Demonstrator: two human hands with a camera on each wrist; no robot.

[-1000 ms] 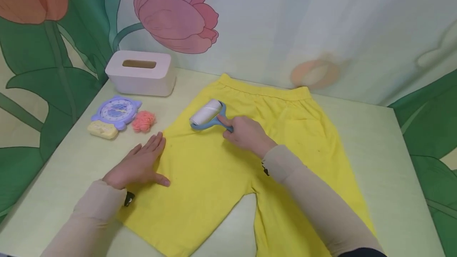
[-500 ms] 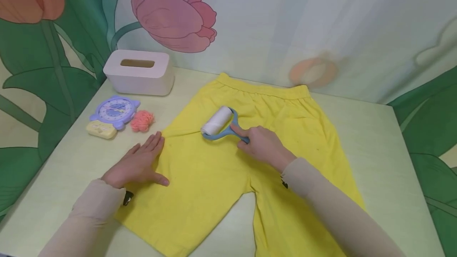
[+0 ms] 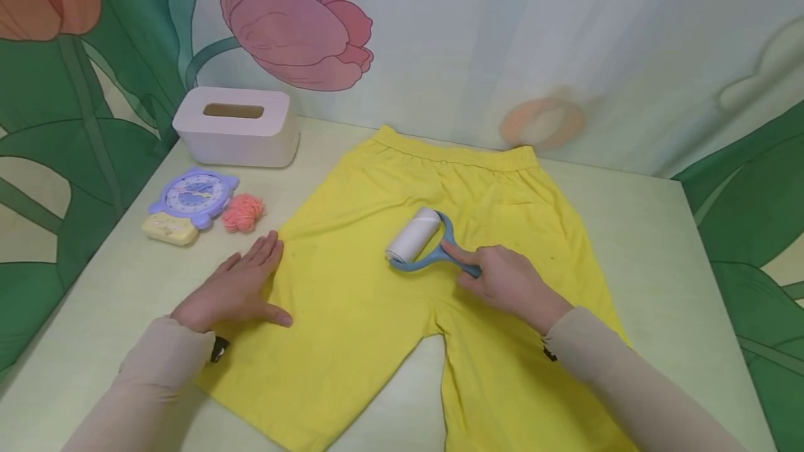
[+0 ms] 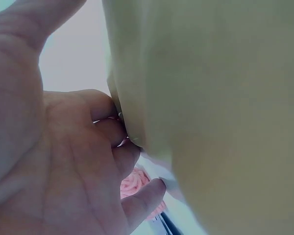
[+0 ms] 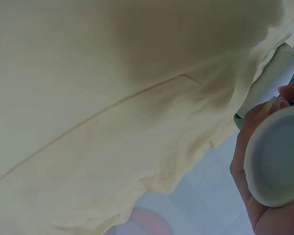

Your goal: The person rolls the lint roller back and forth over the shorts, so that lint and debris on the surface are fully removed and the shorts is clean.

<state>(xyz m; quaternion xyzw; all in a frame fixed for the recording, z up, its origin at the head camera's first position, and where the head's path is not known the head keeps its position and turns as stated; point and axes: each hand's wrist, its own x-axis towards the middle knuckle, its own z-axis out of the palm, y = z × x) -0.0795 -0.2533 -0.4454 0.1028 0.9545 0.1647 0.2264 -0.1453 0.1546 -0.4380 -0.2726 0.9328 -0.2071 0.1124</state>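
Observation:
Yellow shorts (image 3: 352, 312) lie spread out, waistband at the far side. My right hand (image 3: 505, 281) grips the blue handle of a lint roller (image 3: 414, 234), its index finger stretched along the handle. The white roll lies against the cloth, above the crotch seam. In the right wrist view, the round handle end (image 5: 277, 156) shows large in front of the palm, with part of the white roll (image 5: 272, 78) behind. My left hand (image 3: 235, 291) rests flat with spread fingers on the shorts' left edge. In the left wrist view, its fingers (image 4: 108, 132) touch the edge of the cloth.
A pale tissue box (image 3: 235, 127) stands at the back left of the table (image 3: 653, 243). Before it lie a purple clock-like toy (image 3: 196, 195), a cream bar-shaped piece (image 3: 169, 229) and a pink yarn bundle (image 3: 243, 213). A flower-printed curtain (image 3: 440, 40) hangs behind.
My right hand has moved the lint roller right and toward me across the shorts, from the upper left leg to the middle. My left hand has kept its place on the cloth.

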